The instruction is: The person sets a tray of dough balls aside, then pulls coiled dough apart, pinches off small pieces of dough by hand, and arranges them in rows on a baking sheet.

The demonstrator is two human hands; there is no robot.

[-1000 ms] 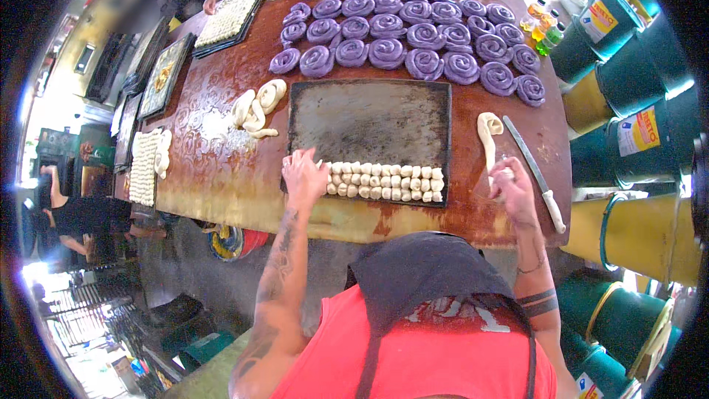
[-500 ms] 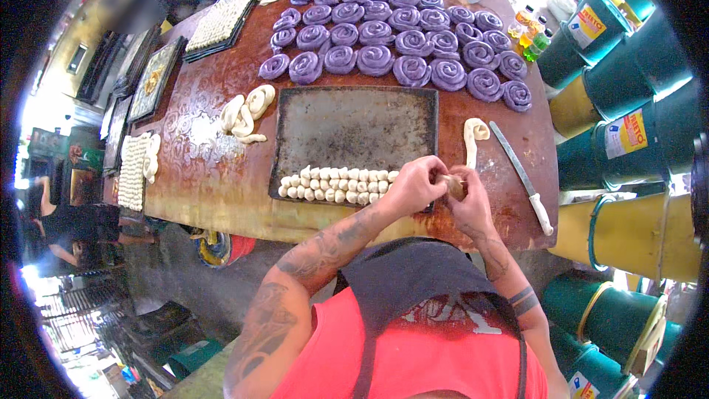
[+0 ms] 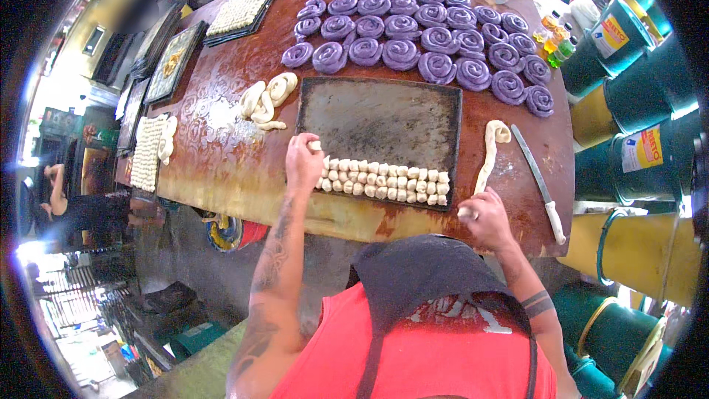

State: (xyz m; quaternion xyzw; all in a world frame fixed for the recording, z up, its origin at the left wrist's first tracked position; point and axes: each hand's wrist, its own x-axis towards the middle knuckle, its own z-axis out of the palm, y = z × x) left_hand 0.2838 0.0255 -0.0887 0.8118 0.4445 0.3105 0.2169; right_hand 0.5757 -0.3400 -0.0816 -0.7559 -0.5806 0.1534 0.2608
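Note:
My left hand is over the left edge of a dark baking tray, its fingers pinching a small dough piece. Several small dough balls sit in rows along the tray's near side. Just off the tray's near right corner, my right hand is closed round the near end of a pale dough rope. The rope's end pokes out past my thumb, and its far end lies curled on the table.
A long knife with a white handle lies at the right. Several purple dough coils cover the table's far side. Twisted pale dough lies left of the tray. Filled trays line the left edge; green barrels stand at the right.
My hands were together at the tray's near right corner. The left has moved to the tray's left edge with a dough piece; the right still grips the rope. The whole view has shifted slightly.

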